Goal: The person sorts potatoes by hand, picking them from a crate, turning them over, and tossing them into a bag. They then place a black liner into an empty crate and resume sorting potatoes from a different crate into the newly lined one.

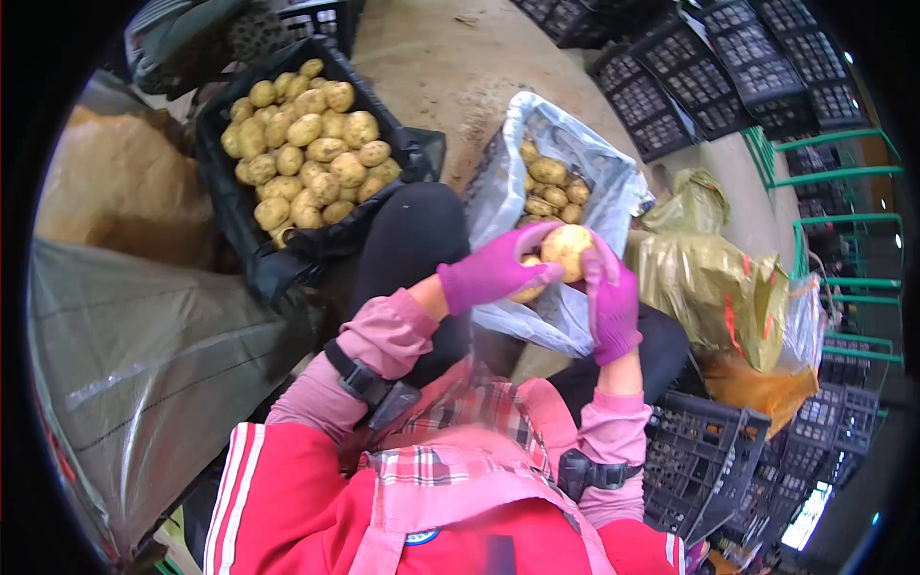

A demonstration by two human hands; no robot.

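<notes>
Both my hands wear purple gloves and meet in front of me on one pale yellow potato (pixel 566 249). My left hand (pixel 491 270) grips it from the left and seems to hold a second potato (pixel 526 290) beneath. My right hand (pixel 611 305) cups the upper potato from the right. Just behind the hands, a clear plastic bag (pixel 517 172) stands open with several potatoes inside. A black crate (pixel 222 206) heaped with potatoes (pixel 309 153) sits at the upper left, beyond my knee.
A large plastic-covered sack (pixel 144 345) fills the left side. Yellow-green bags (pixel 714 283) lie to the right. Empty black crates are stacked at the upper right (pixel 728 77) and beside my right elbow (pixel 704 460). Bare concrete floor (pixel 450 67) lies ahead.
</notes>
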